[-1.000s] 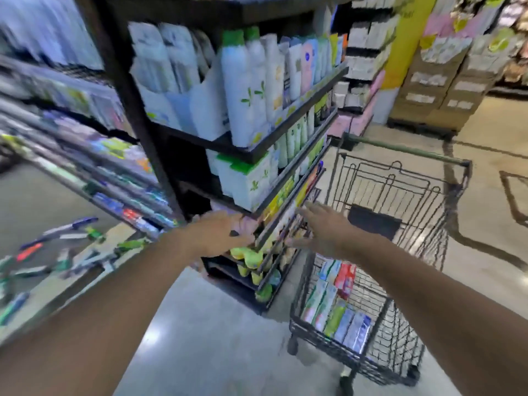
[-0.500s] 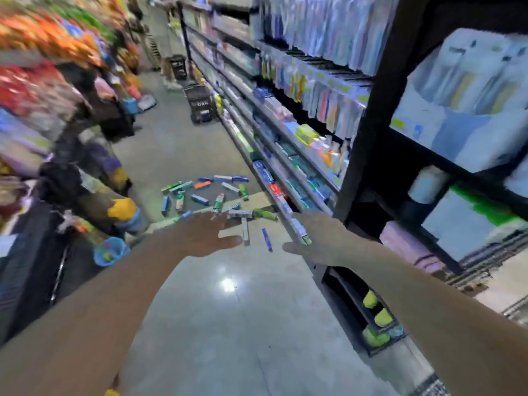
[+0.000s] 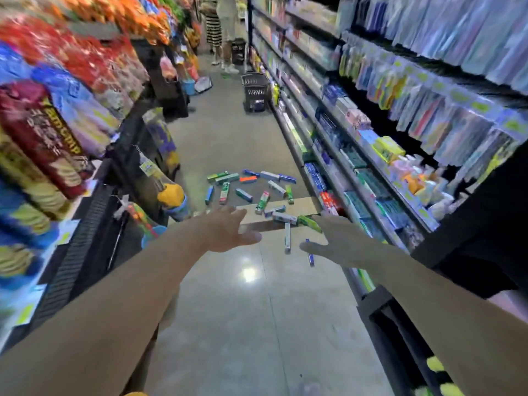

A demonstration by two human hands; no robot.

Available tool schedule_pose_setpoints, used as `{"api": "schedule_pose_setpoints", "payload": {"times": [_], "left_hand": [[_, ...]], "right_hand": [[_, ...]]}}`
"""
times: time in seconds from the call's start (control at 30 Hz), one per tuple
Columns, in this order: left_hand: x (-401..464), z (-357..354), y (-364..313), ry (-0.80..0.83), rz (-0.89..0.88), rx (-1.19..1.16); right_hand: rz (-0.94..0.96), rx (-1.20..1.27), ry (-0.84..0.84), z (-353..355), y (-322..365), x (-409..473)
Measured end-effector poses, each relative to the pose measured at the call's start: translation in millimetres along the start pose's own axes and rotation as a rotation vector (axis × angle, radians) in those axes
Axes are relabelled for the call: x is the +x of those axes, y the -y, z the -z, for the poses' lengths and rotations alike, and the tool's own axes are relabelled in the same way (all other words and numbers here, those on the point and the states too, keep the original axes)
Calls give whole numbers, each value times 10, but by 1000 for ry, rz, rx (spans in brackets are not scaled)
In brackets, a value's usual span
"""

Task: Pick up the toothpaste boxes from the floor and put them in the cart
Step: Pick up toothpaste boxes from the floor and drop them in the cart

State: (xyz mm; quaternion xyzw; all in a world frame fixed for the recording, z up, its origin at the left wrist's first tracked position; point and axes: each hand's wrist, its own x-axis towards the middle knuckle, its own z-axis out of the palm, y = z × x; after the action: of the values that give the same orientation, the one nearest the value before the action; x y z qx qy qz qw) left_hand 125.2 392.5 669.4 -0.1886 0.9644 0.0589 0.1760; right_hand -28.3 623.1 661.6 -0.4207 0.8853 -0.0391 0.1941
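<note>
Several toothpaste boxes [image 3: 248, 190] in green, blue, white and orange lie scattered on the aisle floor ahead, some on a tan floor strip [image 3: 303, 205]. One white box [image 3: 287, 238] and a thin blue one [image 3: 311, 255] lie nearest. My left hand [image 3: 228, 230] reaches forward with fingers spread, holding nothing. My right hand [image 3: 340, 241] is likewise stretched out, fingers relaxed and empty. Both hands hover above the floor, short of the boxes. The cart is out of view.
Snack shelves [image 3: 57, 124] line the left side, toiletry shelves [image 3: 371, 155] the right. A black shopping basket [image 3: 255, 91] stands further down the aisle. Two people [image 3: 220, 27] stand at the far end. A dark shelf post [image 3: 468, 232] is close on my right.
My view has swung left from the cart, which held several boxes, to the aisle. Both empty hands moved away from the cart and now reach towards the scattered boxes.
</note>
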Motion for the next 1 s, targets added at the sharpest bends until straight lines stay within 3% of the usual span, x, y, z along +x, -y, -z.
{"api": "schedule_pose_setpoints", "payload": {"times": [0.37, 0.57, 1.0], "left_hand": [[1657, 547, 207, 104, 68, -4], [2511, 917, 252, 41, 63, 8], [4514, 1346, 983, 142, -46, 32]], "right_hand": [[35, -4, 72, 657, -517, 1681], [51, -32, 68, 1004, -841, 2665], [-103, 72, 108, 1219, -1077, 4381]]}}
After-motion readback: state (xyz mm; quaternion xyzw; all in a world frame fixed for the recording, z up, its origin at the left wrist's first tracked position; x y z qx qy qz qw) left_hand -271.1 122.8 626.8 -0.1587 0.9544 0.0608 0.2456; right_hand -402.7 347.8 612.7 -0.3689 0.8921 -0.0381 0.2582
